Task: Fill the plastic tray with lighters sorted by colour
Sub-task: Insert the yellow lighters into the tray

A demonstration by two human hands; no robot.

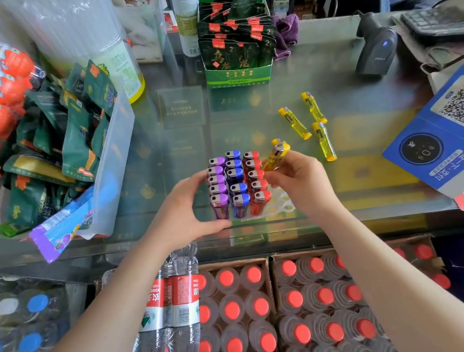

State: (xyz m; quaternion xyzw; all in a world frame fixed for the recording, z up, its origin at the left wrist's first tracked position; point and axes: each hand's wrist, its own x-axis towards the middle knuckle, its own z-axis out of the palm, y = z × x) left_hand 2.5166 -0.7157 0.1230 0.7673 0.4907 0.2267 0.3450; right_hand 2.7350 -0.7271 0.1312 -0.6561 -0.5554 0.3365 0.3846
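A clear plastic tray (pixel 280 203) stands on the glass counter with upright lighters in rows: purple lighters (pixel 217 183) on the left, blue lighters (pixel 235 175) in the middle, red lighters (pixel 255 177) on the right. Empty holes show along its right side. My left hand (pixel 190 203) grips the tray's left side against the purple row. My right hand (pixel 299 178) holds a yellow lighter (pixel 276 155) tilted over the tray's right edge; a second yellow one may be in the same hand. Three loose yellow lighters (pixel 294 123) (pixel 314 107) (pixel 324 141) lie on the counter to the right.
A clear bin of green snack packs (pixel 73 143) sits left. A green display box of tea packets (pixel 237 54) stands behind. A barcode scanner (pixel 376 47) and a blue QR-code sign (pixel 452 129) are at the right. Crates of red-capped bottles (pixel 259 305) lie below the counter.
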